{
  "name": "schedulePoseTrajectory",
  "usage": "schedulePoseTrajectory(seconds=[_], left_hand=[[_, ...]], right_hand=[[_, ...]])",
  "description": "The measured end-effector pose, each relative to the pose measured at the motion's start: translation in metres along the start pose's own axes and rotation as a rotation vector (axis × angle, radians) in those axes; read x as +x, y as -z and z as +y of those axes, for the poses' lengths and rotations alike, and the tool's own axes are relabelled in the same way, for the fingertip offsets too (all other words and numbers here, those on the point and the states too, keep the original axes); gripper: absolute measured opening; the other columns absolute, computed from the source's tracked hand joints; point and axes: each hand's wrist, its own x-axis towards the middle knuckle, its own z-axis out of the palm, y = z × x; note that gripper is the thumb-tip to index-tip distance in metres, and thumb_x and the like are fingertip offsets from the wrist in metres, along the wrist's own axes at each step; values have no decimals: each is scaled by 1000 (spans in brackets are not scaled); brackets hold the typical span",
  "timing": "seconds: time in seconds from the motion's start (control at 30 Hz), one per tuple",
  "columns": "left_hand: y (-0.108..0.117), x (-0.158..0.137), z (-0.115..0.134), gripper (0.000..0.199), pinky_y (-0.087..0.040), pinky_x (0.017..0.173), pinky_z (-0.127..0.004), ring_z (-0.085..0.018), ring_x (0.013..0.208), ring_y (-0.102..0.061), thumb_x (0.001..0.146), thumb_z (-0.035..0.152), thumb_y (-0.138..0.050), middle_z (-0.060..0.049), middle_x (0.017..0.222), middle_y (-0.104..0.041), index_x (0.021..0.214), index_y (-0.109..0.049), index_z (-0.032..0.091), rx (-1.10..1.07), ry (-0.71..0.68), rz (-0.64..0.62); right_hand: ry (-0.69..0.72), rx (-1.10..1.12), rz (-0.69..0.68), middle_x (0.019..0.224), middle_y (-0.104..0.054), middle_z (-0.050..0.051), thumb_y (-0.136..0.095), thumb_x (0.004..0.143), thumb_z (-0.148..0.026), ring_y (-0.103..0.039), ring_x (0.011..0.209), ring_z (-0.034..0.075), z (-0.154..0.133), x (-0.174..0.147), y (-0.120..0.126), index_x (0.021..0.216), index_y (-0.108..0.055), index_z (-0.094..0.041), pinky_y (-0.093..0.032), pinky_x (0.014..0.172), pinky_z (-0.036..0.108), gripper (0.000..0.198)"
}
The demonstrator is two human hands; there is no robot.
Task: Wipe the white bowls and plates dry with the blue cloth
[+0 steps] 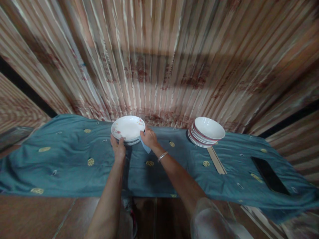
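A stack of white plates (128, 127) with a red and orange floral pattern on the rim is at the back of the cloth-covered table, left of centre. My left hand (118, 149) grips its near left side, thumb at the rim and fingers along the edge. At the right side, my right hand (150, 137) is closed at the rim, its thumb by the plate edge. Just below that hand, a piece of light blue cloth or paper (145, 147) sticks out beside the stack; whether the fingers hold it I cannot tell.
To the right stands a stack of white bowls (208, 128) with red bands, the top one tilted. Chopsticks (216, 161) lie in front of them. A black phone (269, 176) rests farther right on the green tablecloth (107, 179). Pleated curtains (154, 66) hang right behind the table.
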Motion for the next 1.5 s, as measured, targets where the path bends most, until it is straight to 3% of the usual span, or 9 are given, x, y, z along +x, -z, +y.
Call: schedulePoseTrajectory(seconds=[0.13, 0.5, 0.73, 0.83, 0.93, 1.0, 1.2, 1.3, 1.5], left_hand=[[-1, -2, 7, 77, -21, 120, -37, -24, 149, -22, 79, 35, -63, -8, 156, -38, 150, -34, 21, 6, 55, 96], [-2, -5, 10, 76, -28, 117, -37, -24, 145, -32, 82, 34, -61, -7, 155, -41, 151, -33, 23, -101, 98, 111], [-2, -19, 41, 76, -23, 118, -33, -22, 145, -33, 80, 27, -61, -9, 158, -36, 151, -33, 19, -177, 25, 64], [-9, -38, 61, 78, -33, 114, -35, -23, 141, -39, 79, 28, -64, -6, 156, -39, 151, -34, 26, -265, -3, -4], [-17, -64, 76, 86, -51, 97, -35, -26, 131, -51, 77, 34, -70, -7, 152, -46, 153, -30, 31, -388, 80, -101], [-21, -80, 80, 90, -56, 87, -31, -27, 125, -56, 73, 34, -74, -8, 148, -50, 152, -31, 33, -449, 163, -157], [-29, -108, 74, 87, -58, 78, -35, -22, 99, -68, 67, 25, -78, -8, 125, -66, 145, -40, 34, -575, 484, -315], [-31, -114, 68, 83, -58, 75, -34, -19, 86, -69, 66, 23, -77, -5, 117, -69, 142, -45, 32, -572, 575, -364], [-37, -139, 54, 86, -58, 67, -32, -18, 77, -67, 59, 20, -78, -3, 101, -72, 138, -48, 28, -539, 681, -499]], right_hand=[[30, -82, 31, 130, -60, 21, -43, 96, -28, -67, 102, 24, -6, -3, -1, 130, -51, -6, -49, 84, 30, 42], [-10, -40, 33, 118, -67, 17, -43, 95, -25, -66, 101, 23, -14, -10, 12, 120, -59, -8, -46, 86, 28, 34], [-53, 91, 117, 118, -68, 13, -43, 93, -22, -63, 107, 22, -6, -32, 19, 116, -61, -13, -43, 92, 27, 30], [-47, 152, 176, 115, -68, 12, -42, 94, -26, -62, 108, 23, 6, -52, 29, 113, -62, -14, -43, 94, 29, 30], [-42, 199, 258, 111, -70, 10, -43, 93, -29, -63, 105, 22, 24, -77, 39, 112, -62, -17, -45, 93, 30, 30], [-20, 250, 335, 112, -70, 10, -44, 92, -31, -64, 104, 22, 38, -95, 45, 114, -62, -18, -47, 92, 32, 31], [3, 276, 451, 121, -68, 15, -46, 93, -46, -64, 113, 25, 91, -147, 57, 123, -61, -15, -49, 97, 38, 45], [-66, 207, 511, 121, -67, 18, -44, 93, -49, -68, 100, 25, 116, -166, 76, 135, -52, -11, -54, 87, 40, 57], [-1, 42, 665, 123, -65, 21, -44, 94, -41, -65, 107, 26, 127, -170, 120, 138, -48, -8, -53, 92, 43, 55]])
